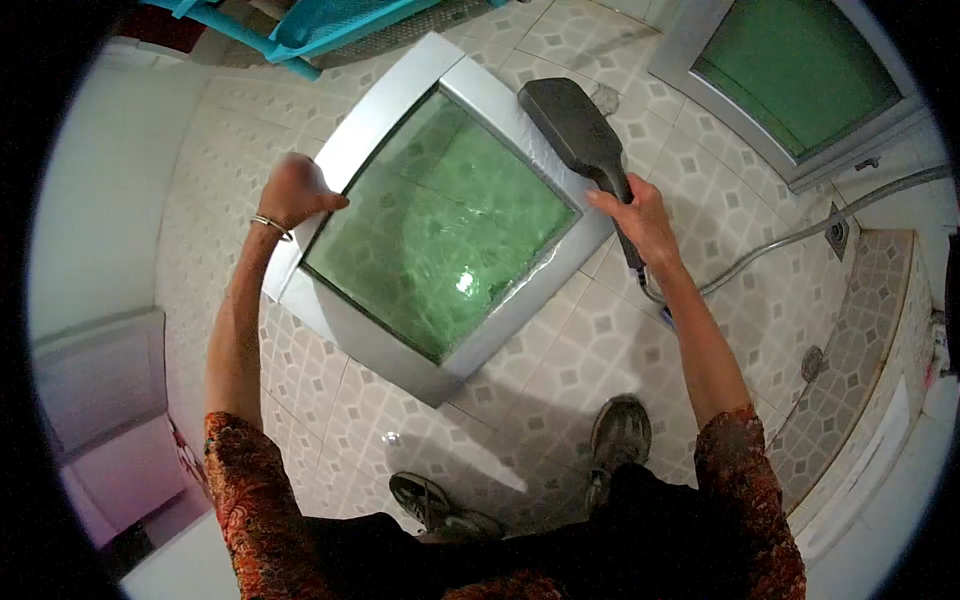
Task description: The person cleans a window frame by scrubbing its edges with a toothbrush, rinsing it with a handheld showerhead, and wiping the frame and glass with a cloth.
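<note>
A silver-framed glass panel (375,130) with a greenish, wet-looking pane is in front of me, turned at an angle over the tiled floor. My left hand (297,192), with a bangle at the wrist, grips its left frame edge; the thumb lies over the frame and the other fingers are partly hidden. In my right hand (645,222) is the handle of a dark grey shower head (572,125), its broad head lying over the panel's upper right frame. A grey hose (775,245) runs from near the handle's lower end toward the right wall.
A second framed green panel (800,75) stands at the upper right. A turquoise plastic rack (335,28) is at the top left. The patterned tile floor (545,350) shows shiny spots. A raised tiled curb (850,340) and floor drain (836,230) lie to the right.
</note>
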A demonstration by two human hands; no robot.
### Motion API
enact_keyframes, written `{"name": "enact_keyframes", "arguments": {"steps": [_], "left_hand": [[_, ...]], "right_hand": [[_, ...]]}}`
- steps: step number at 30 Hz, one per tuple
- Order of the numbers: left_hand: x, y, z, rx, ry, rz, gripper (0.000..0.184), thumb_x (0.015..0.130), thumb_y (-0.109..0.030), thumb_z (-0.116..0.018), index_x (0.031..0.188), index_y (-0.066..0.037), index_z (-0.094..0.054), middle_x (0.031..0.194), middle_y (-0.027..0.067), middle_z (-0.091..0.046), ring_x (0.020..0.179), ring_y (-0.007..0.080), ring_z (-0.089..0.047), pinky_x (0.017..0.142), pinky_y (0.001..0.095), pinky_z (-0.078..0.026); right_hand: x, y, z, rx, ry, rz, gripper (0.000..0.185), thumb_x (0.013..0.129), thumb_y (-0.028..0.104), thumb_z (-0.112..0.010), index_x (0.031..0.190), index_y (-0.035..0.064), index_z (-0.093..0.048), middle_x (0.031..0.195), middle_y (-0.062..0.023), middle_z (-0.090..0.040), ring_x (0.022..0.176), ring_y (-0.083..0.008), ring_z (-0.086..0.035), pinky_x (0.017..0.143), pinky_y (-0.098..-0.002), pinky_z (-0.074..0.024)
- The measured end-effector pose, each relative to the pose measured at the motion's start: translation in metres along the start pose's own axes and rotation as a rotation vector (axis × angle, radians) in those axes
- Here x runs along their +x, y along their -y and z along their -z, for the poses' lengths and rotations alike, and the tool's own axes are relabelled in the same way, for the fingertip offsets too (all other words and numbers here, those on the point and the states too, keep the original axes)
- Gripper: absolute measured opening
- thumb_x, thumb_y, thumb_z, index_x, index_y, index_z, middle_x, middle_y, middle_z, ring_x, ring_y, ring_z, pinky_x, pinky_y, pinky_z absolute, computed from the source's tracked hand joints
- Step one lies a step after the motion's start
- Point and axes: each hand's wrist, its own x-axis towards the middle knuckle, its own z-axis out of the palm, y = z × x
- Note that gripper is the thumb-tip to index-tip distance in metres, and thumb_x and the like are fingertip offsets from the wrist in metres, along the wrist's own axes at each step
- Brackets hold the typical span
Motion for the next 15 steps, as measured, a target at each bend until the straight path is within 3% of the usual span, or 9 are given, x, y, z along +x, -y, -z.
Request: {"name": "enact_keyframes", "arguments": {"steps": [3, 7, 12, 15], "left_hand": [[-0.006, -0.015, 0.042, 0.063, -0.105, 0.051, 0.063, 0.051, -0.046, -0.079, 0.087, 0.002, -0.059, 0.091, 0.0168, -0.058, 0.081, 0.0329, -0.058, 0.072, 0.0414, -0.048], [-0.015, -0.033, 0.088, 0.193, -0.236, 0.007, 0.062, 0.052, -0.04, -0.077, 0.093, 0.002, -0.058, 0.091, 0.0163, -0.056, 0.084, 0.0335, -0.057, 0.072, 0.0429, -0.048], [-0.027, -0.053, 0.126, 0.393, -0.451, -0.19, 0.058, 0.055, -0.029, -0.077, 0.099, 0.002, -0.057, 0.102, 0.018, -0.05, 0.092, 0.0344, -0.053, 0.074, 0.0408, -0.048], [-0.035, -0.07, 0.131, 0.189, -0.551, -0.223, 0.059, 0.054, -0.027, -0.079, 0.101, -0.001, -0.054, 0.097, 0.0178, -0.055, 0.087, 0.0334, -0.057, 0.071, 0.0399, -0.049]], "right_hand": [[0.004, -0.001, -0.008, 0.15, -0.006, 0.032, 0.038, 0.074, 0.034, -0.073, 0.087, 0.0, -0.062, 0.07, -0.0015, -0.057, 0.062, -0.0114, -0.048, 0.057, -0.0293, -0.041], [0.018, 0.001, -0.021, 0.305, -0.042, 0.093, 0.039, 0.075, 0.034, -0.072, 0.091, -0.0003, -0.063, 0.073, -0.0022, -0.059, 0.066, -0.0118, -0.049, 0.063, -0.0283, -0.042], [0.033, 0.004, -0.037, 0.362, -0.09, 0.104, 0.039, 0.077, 0.032, -0.071, 0.094, -0.0011, -0.061, 0.079, -0.002, -0.06, 0.07, -0.0108, -0.05, 0.067, -0.0259, -0.0417], [0.04, -0.004, -0.044, 0.486, -0.072, 0.091, 0.034, 0.08, 0.027, -0.07, 0.098, -0.0006, -0.06, 0.086, -0.0032, -0.062, 0.074, -0.0093, -0.053, 0.069, -0.0229, -0.042]]}}
